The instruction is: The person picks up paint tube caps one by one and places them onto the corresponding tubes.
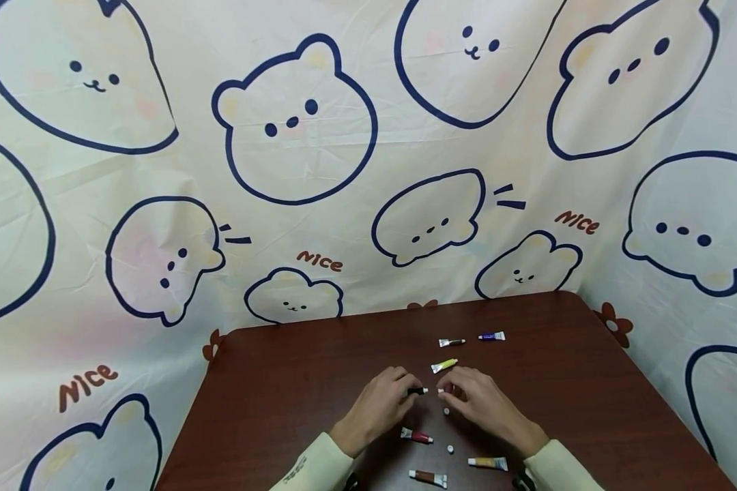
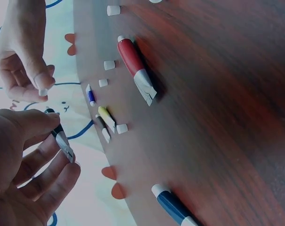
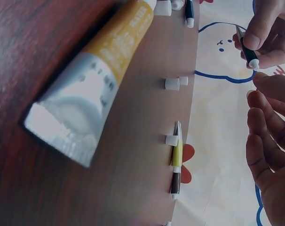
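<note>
Between the thumb and fingers of my left hand (image 1: 377, 407) is a small black paint tube (image 2: 61, 136), its white nozzle pointing toward the other hand. My right hand (image 1: 488, 404) pinches a small white cap (image 2: 43, 92) between thumb and fingertip. In the head view a short gap separates cap and nozzle. Just beyond the hands lies a yellow paint tube (image 1: 444, 366). A red paint tube (image 1: 416, 436) rests nearer, below the left hand, and a loose white cap (image 1: 446, 411) lies beside the right fingers.
Farther back on the dark wooden table (image 1: 295, 382) lie a dark tube (image 1: 452, 342) and a purple-blue tube (image 1: 491, 336). In front are a brown tube (image 1: 428, 478), an ochre tube (image 1: 488, 464) and another cap (image 1: 450, 449). A printed cloth (image 1: 344, 164) hangs behind the table.
</note>
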### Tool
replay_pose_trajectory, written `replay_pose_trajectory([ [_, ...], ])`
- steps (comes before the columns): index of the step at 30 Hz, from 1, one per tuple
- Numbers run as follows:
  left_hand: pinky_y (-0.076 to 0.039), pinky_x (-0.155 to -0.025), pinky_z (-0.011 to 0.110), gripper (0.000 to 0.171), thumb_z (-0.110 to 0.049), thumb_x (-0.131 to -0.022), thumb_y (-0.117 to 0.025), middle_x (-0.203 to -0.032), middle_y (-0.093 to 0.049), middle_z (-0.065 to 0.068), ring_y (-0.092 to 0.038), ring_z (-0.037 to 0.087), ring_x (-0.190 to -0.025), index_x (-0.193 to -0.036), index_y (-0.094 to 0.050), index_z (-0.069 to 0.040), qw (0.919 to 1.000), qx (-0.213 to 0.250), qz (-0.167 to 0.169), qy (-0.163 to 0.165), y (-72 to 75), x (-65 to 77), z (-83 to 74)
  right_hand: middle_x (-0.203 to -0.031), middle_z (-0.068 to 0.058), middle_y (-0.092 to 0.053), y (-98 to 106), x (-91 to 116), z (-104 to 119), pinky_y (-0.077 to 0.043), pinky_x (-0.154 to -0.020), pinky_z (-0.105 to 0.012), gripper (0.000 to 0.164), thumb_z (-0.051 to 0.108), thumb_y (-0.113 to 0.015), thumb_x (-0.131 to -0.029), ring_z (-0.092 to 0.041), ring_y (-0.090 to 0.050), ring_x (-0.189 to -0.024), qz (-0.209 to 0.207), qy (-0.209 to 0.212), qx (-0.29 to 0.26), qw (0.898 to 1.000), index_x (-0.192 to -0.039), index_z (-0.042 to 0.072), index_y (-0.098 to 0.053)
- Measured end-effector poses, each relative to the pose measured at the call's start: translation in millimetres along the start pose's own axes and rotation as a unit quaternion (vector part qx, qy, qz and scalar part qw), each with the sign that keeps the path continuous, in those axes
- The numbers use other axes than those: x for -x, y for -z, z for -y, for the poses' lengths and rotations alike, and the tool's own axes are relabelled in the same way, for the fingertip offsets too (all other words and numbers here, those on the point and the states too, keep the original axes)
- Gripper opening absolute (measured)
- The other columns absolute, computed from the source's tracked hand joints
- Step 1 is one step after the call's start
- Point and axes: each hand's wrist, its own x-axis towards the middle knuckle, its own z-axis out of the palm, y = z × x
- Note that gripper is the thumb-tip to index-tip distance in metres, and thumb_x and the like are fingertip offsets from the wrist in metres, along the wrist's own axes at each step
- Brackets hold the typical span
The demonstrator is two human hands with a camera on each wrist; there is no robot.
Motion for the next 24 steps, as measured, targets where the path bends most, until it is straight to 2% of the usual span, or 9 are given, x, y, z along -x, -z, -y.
replay_pose_trajectory([
  [6, -0.059, -0.085, 0.024, 0.015, -0.019, -0.102, -0.08, -0.109, -0.075, -0.005, -0.068, 0.009, -0.1, -0.116, -0.079, -0.017, 0.9999, 0.002, -0.005, -0.009, -0.4, 0.2, -1.7, -0.101, 0.012, -0.071, -1.9, -0.9, 3.0, -0.054, -0.069, -0.021, 0.014, 0.016, -0.085, -0.096, 0.005, -0.059, -0.083, 0.004, -0.01, -0.002, 1.0, -0.106, 0.021, -0.077],
  [24, -0.058, -0.084, 0.021, 0.017, -0.018, -0.101, -0.081, -0.111, -0.075, -0.006, -0.068, 0.007, -0.101, -0.117, -0.078, -0.017, 0.9994, 0.017, -0.019, -0.022, -0.4, 0.3, -5.8, -0.099, 0.012, -0.072, -4.3, -4.2, 7.4, -0.055, -0.068, -0.02, 0.015, 0.016, -0.085, -0.096, 0.007, -0.059, -0.082, 0.007, 0.006, -0.012, 1.0, -0.106, 0.023, -0.076],
])
